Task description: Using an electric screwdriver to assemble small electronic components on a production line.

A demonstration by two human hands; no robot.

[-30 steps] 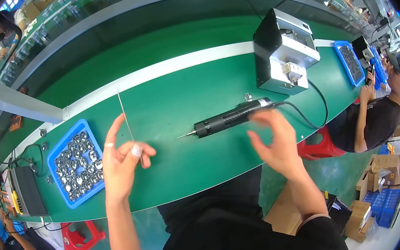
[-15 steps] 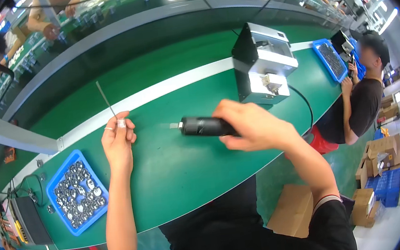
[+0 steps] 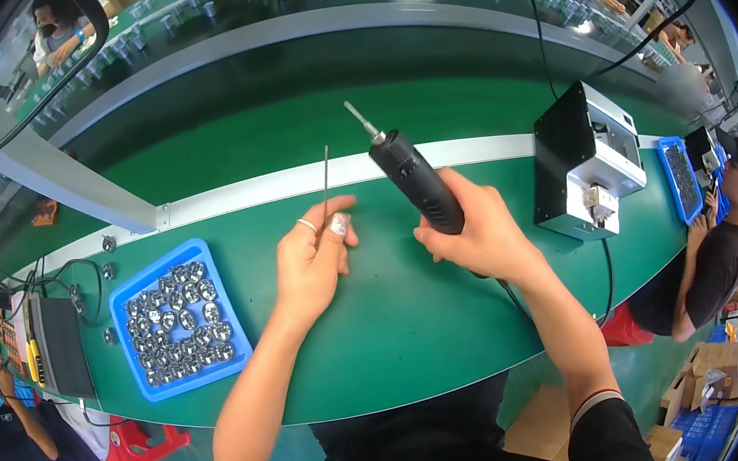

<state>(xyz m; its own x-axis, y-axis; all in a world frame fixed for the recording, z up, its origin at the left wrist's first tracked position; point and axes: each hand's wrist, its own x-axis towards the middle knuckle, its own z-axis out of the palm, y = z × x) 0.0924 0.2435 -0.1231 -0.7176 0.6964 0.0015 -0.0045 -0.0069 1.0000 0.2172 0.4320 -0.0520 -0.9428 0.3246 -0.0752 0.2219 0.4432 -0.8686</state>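
My right hand (image 3: 477, 234) grips a black electric screwdriver (image 3: 415, 181), lifted off the green table with its metal bit pointing up and to the far left. My left hand (image 3: 311, 260) pinches a thin metal rod (image 3: 326, 182) between thumb and fingers; the rod points away from me toward the white strip on the table. The two hands are close together, about a hand's width apart, above the green bench top (image 3: 415, 316).
A blue tray (image 3: 144, 380) of several small round metal parts lies to my left. A black and white power box (image 3: 587, 162) stands to the right, a cable running from it. Another blue tray (image 3: 681, 178) lies far right beside a seated person (image 3: 717, 245). A dark device (image 3: 62, 347) sits far left.
My right hand reached the screwdriver lying on the table, took hold of it and raised it so its tip points away. My left hand kept the rod and shifted toward the middle.
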